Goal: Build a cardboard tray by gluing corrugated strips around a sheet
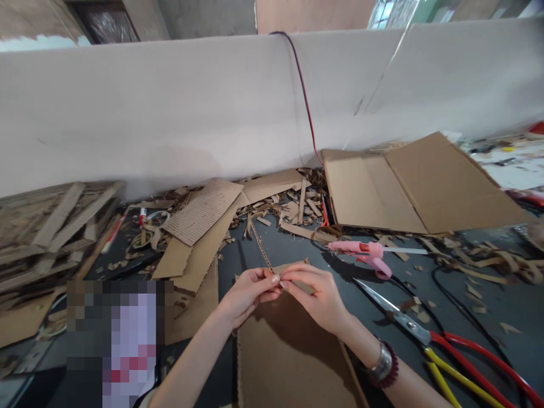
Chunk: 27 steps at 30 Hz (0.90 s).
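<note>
Well, what's listed first, from the left?

A stack of cardboard strips (55,226) on the dark worktop (289,249), then a ribbed cardboard sheet (202,212).

And the hands?

Left hand (249,294) and right hand (314,297) meet at centre, their fingers (272,279) pinched narrowly on a thin cardboard strip (260,243), which tilts up and away from them. Beneath lies a plain cardboard sheet (293,362).

Further right?

One pink glue gun (365,252), just beyond the right hand; a large opened cardboard piece (419,187) behind it; scissors (408,317) with red handles; and a yellow-handled tool (450,377).
</note>
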{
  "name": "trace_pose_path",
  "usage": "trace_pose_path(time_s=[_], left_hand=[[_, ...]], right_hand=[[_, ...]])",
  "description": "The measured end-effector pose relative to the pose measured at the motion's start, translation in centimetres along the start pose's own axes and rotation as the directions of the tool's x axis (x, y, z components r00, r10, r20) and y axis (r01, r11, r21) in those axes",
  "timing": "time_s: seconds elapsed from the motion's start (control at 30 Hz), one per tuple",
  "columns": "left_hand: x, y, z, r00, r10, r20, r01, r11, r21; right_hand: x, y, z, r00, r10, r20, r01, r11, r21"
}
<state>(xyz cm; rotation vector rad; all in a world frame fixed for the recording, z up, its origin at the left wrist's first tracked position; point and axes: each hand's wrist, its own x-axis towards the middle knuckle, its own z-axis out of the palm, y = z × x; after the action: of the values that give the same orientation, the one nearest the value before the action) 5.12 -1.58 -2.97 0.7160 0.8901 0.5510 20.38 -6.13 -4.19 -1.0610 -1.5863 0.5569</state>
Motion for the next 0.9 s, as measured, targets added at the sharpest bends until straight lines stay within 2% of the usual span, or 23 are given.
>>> trace_pose_path(time_s=[0.27,0.5,0.73,0.9], left_hand=[[0.04,0.10,-0.02,1.000,0.007,-0.006,-0.007,1.000,0.001],[0.15,0.01,-0.13,1.000,0.013,-0.016,-0.012,1.000,0.022],[0.07,0.30,-0.01,0.999,0.024,-0.042,-0.021,0.997,0.068],[-0.24,0.74,0.20,0.998,0.030,-0.056,-0.022,0.991,0.134]], right_hand=[[-0.17,0.10,0.12,1.000,-0.012,-0.005,0.012,0.999,-0.040],[-0.27,0.33,0.11,0.995,-0.101,0.002,0.100,0.988,-0.115],[-0.59,0.82,0.39,0.973,-0.214,0.091,0.230,0.944,-0.237],[-0.67,0.71,0.23,0.958,-0.211,0.195,0.264,0.913,-0.310]])
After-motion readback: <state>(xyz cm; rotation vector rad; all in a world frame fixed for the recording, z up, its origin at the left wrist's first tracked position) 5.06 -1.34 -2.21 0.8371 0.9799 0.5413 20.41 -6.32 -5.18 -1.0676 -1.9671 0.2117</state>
